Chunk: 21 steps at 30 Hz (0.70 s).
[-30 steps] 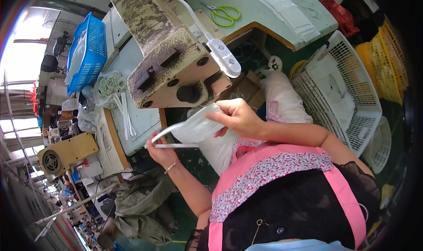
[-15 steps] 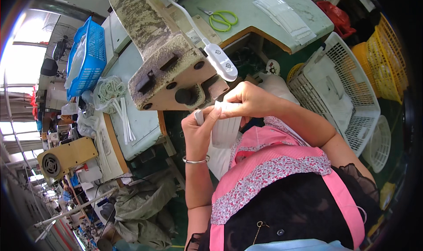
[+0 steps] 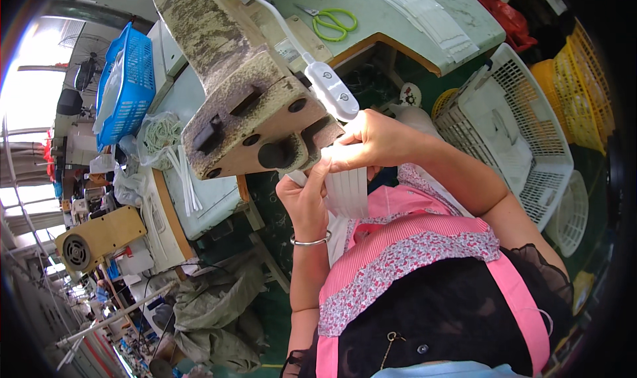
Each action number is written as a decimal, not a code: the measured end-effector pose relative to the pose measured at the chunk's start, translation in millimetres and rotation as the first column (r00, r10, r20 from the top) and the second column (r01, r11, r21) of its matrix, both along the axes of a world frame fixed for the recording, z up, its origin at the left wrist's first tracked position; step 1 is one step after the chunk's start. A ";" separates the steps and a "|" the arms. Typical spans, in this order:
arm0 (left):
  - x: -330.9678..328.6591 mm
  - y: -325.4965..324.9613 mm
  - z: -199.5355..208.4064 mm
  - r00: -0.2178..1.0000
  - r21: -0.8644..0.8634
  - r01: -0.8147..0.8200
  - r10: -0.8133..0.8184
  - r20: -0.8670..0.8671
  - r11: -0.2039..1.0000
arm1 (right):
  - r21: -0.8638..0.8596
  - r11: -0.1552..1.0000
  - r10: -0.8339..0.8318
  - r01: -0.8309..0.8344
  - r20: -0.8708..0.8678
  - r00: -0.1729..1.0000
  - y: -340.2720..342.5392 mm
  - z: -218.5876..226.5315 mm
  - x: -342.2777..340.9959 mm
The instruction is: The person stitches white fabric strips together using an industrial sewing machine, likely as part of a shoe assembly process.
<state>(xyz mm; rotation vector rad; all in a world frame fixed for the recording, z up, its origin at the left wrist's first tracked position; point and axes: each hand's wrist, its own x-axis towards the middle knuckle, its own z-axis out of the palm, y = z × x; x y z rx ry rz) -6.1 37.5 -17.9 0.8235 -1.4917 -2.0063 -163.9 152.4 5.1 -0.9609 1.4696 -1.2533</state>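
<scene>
A: Change since the earlier frame?

B: Both hands have risen toward the worn beige sewing-machine head (image 3: 245,92); the white folded fabric piece (image 3: 345,189) now hangs upright between them.

A: Fingers?

B: Left hand (image 3: 304,202) fingers pinch its left edge. Right hand (image 3: 375,139) fingers are closed over its top edge.

A: Surroundings?

B: Green-handled scissors (image 3: 332,23) lie on the green desk (image 3: 371,29). A white plastic basket (image 3: 511,129) stands right.
</scene>
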 end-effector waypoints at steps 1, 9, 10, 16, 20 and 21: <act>-0.7 0.5 -0.5 1.000 0.001 0.003 -0.003 0.000 1.000 | 0.002 1.000 0.002 -0.002 0.017 1.000 0.4 -1.0 -0.8; -1.7 5.3 -5.6 0.998 0.089 -0.033 0.038 -0.048 0.995 | -0.008 1.000 -0.008 0.008 0.027 1.000 2.2 -2.2 -1.6; -1.8 5.8 -5.7 0.998 0.089 -0.032 0.037 -0.048 0.996 | -0.006 1.000 -0.012 0.012 0.031 0.999 2.4 -2.6 -1.0; -1.5 7.0 -5.8 0.998 0.106 -0.044 0.049 -0.041 0.993 | -0.019 1.000 -0.015 0.015 0.007 1.000 1.8 1.0 -0.4; 1.2 5.9 -8.7 0.995 0.106 -0.074 0.080 -0.056 0.992 | -0.057 0.998 -0.029 0.028 -0.018 0.999 -1.7 0.3 4.0; 2.2 5.3 -8.9 0.994 0.087 -0.082 0.088 -0.058 0.993 | -0.058 0.998 -0.029 0.028 -0.017 0.999 -2.7 0.4 5.2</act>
